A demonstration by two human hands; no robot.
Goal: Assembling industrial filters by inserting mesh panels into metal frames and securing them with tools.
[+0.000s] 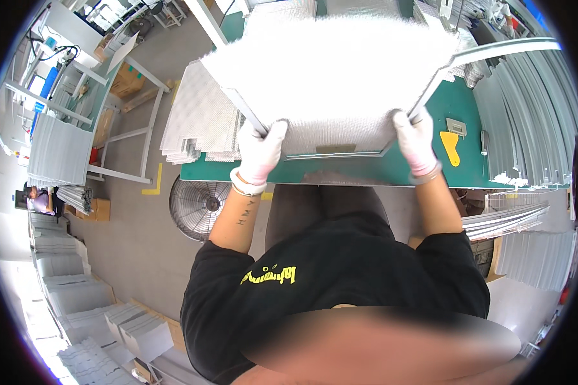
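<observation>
A framed mesh panel with a thin metal edge stands tilted over the green work table, its upper part washed out white by glare. My left hand, in a white glove, grips the panel's left edge with the thumb on the near face. On the opposite edge my gloved right hand holds on the same way. To the right of that hand lie a yellow scraper, a small flat metal piece and a slim hand tool. Left of the panel rests a stack of mesh sheets.
The green table ends just before my body. A round floor fan stands under its left side. Long grey strips are stacked at right. Another table and stacked panels line the left. A person is at far left.
</observation>
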